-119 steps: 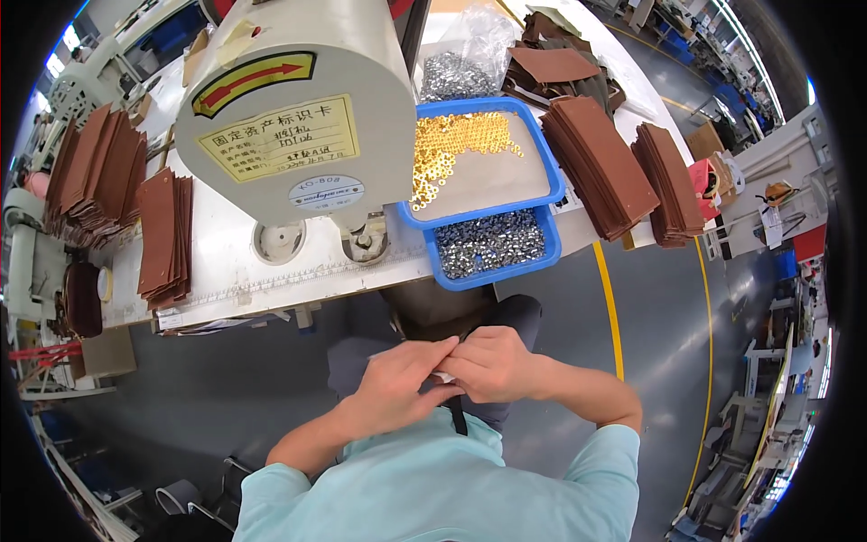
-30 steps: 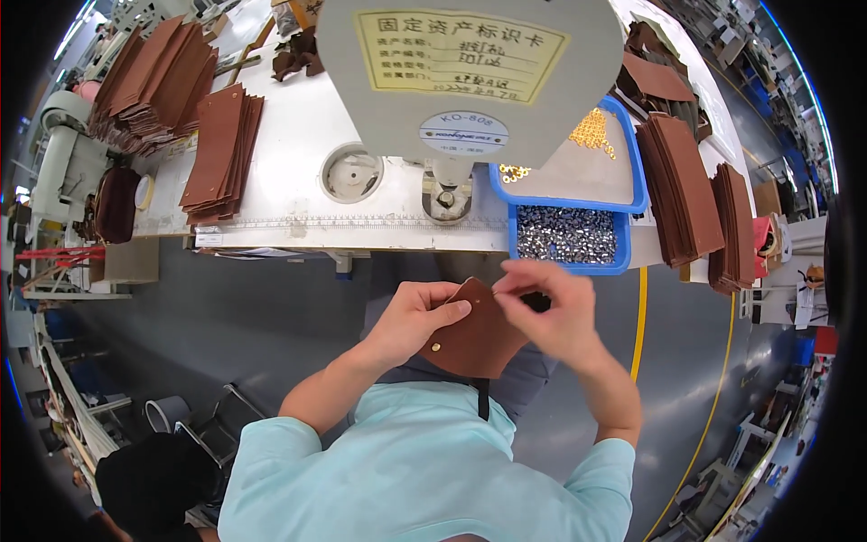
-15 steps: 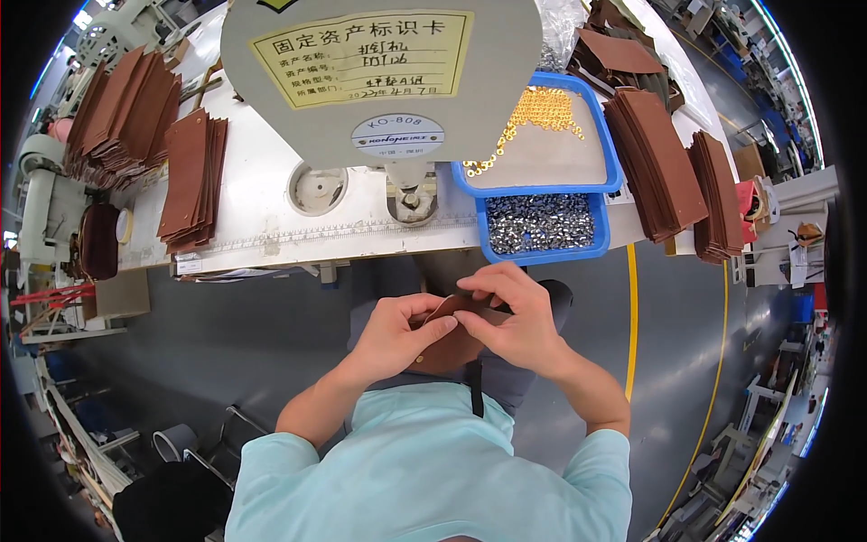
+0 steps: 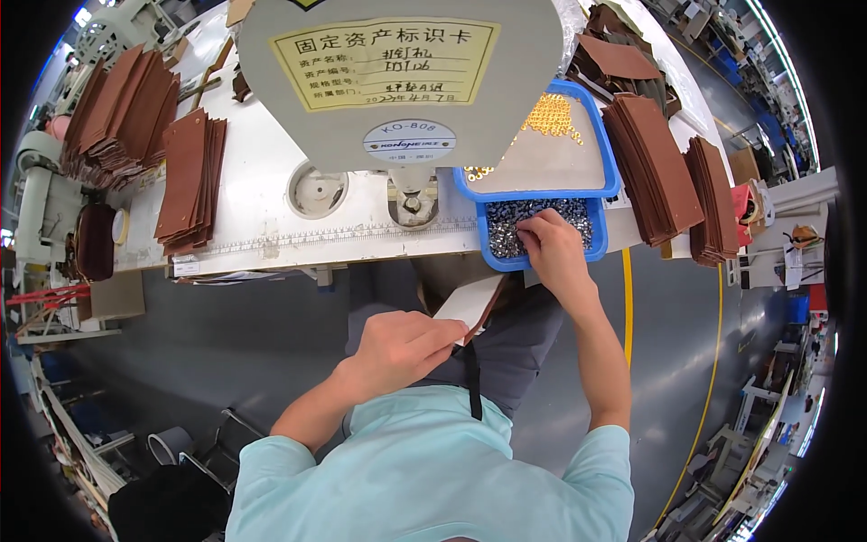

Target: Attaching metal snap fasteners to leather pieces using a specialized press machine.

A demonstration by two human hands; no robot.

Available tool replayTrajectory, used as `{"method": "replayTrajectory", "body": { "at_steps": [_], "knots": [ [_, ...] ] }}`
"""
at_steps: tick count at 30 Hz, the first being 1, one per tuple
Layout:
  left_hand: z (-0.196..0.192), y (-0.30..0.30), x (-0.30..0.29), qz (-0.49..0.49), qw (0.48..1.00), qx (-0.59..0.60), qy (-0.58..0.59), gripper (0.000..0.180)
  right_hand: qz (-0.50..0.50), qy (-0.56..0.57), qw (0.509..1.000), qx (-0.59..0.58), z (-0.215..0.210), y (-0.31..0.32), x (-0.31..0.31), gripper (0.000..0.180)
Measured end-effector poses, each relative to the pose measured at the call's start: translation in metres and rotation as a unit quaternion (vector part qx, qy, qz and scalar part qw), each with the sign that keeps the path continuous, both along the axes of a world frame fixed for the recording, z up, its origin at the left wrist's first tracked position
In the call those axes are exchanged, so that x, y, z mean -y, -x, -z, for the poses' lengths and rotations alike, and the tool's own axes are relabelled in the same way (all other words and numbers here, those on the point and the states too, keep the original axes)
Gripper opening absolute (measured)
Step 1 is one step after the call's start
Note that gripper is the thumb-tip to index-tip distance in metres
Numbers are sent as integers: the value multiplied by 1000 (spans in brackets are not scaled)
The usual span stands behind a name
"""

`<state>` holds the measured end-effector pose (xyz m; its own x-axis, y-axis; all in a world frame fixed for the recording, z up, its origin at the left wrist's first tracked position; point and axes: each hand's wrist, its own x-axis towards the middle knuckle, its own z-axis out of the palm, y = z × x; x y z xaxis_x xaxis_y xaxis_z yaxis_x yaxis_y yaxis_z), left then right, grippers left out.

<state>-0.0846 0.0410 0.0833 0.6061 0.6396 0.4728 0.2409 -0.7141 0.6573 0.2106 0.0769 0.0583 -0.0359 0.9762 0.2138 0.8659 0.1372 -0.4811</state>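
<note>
In front of my lap, my left hand [image 4: 397, 350] pinches a brown leather piece [image 4: 470, 303], whose pale white side faces up. My right hand [image 4: 560, 256] reaches into a blue tray [image 4: 492, 257] at the table's front edge. Its thumb and fingers press together over small silver metal pieces [image 4: 503, 217]; whether one sits between them is too small to tell. Directly behind stands a second blue tray [image 4: 611, 154], holding gold-coloured rings [image 4: 553, 119].
A large grey machine head [image 4: 316, 135] overhangs the white table [image 4: 262, 181]. Brown leather stacks stand left [image 4: 188, 181] and right [image 4: 652, 172], with further leather piles behind them. A ruler strip [image 4: 334, 237] runs along the front edge.
My right hand has let go of the leather piece and moved forward and right into the silver pieces. My left hand keeps the leather piece, now turned to its white side.
</note>
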Motion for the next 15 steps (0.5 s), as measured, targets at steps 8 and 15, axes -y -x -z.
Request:
{"method": "replayTrajectory", "body": {
  "at_steps": [8, 15],
  "knots": [
    [-3, -1, -3, -5, 997, 28, -69, 36, 48, -91, 994, -37, -1, -4, 1, 11],
    [2, 1, -2, 25, 990, 83, -108, 23, -84, 331, 762, -550, -55, 39, 65, 11]
  ]
}}
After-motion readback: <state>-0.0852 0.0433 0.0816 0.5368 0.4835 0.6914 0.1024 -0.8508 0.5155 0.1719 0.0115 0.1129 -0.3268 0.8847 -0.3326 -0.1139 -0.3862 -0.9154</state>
